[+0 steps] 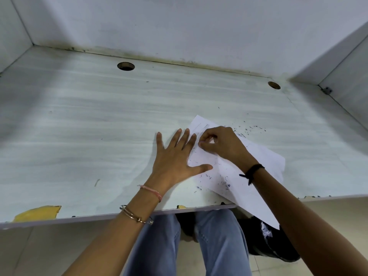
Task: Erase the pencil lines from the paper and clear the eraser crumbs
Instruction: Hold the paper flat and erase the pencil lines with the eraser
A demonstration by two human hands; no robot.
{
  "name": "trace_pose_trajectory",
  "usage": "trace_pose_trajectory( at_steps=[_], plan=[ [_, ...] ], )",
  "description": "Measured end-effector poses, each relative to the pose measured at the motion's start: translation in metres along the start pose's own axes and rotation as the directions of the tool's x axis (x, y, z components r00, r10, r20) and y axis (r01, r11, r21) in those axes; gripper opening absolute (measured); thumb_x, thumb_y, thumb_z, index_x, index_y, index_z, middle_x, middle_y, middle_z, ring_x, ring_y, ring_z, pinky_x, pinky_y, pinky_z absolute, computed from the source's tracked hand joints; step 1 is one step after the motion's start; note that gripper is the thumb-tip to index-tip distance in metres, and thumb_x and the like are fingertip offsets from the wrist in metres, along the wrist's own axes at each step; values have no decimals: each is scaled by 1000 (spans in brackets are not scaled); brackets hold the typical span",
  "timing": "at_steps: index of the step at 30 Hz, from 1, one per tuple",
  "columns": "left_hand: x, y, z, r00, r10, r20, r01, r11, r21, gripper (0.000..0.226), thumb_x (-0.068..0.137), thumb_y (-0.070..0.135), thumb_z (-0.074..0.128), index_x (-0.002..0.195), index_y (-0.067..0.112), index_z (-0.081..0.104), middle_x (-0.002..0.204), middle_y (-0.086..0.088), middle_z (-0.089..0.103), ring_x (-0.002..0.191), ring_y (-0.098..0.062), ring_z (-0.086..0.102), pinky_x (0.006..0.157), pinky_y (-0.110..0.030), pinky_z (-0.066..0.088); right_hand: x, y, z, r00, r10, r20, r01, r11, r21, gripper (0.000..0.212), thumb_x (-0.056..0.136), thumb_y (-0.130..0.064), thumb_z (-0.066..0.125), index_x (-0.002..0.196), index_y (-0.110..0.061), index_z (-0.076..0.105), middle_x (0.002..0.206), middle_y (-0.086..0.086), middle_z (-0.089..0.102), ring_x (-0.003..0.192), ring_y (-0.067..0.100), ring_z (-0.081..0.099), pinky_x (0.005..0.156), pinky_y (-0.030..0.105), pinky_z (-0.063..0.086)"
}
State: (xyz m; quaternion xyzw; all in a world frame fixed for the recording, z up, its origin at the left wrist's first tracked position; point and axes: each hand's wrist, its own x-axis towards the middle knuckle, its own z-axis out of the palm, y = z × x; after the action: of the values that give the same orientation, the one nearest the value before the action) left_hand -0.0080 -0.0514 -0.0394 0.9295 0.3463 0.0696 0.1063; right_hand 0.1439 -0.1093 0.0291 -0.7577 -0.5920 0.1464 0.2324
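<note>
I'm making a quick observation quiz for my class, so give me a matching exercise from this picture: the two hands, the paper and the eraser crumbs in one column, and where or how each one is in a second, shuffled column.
1. left hand
2. right hand
3. paper
4. eraser crumbs

A. hangs over the desk's near edge
B. fingers curled, apparently pinching a small eraser
C. scattered on the sheet and the desk beyond it
D. flat, fingers spread, pressing the sheet down

Pairs: 1-D, 2-B, 3-A, 4-C.
</note>
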Motion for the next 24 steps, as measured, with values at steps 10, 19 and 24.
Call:
trace_pose_trajectory(
  at_steps=[10,19,24],
  plan=[
    [0,1,0,1000,1,4,-1,1000,4,107,70,93,13,155,31,-4,163,5,-11,149,-14,-14,111,-66,-12,-1,-1,4,1000,5,-10,-6,999,-36,2,78,-18,72,78,-17,72,72,-12,65,61,0,55,62,18,39],
    [1,1,0,1000,2,8,-2,1000,5,106,71,93,14,155,31,-5,163,6,-12,149,-13,-15,111,-66,-13,-1,0,-2,1000,12,2,-12,1000,-9,2,77,-13,72,78,-10,72,68,-12,64,58,-3,54,61,12,37],
    [0,1,0,1000,2,12,-2,1000,1,107,69,93,13,155,31,-5,163,7,-12,149,-12,-16,111,-65,-14,-4,-6,-2,978,-8,209,7,1000,5,2,76,-15,74,77,-16,73,66,-15,63,60,-8,54,60,5,39]
  ],
)
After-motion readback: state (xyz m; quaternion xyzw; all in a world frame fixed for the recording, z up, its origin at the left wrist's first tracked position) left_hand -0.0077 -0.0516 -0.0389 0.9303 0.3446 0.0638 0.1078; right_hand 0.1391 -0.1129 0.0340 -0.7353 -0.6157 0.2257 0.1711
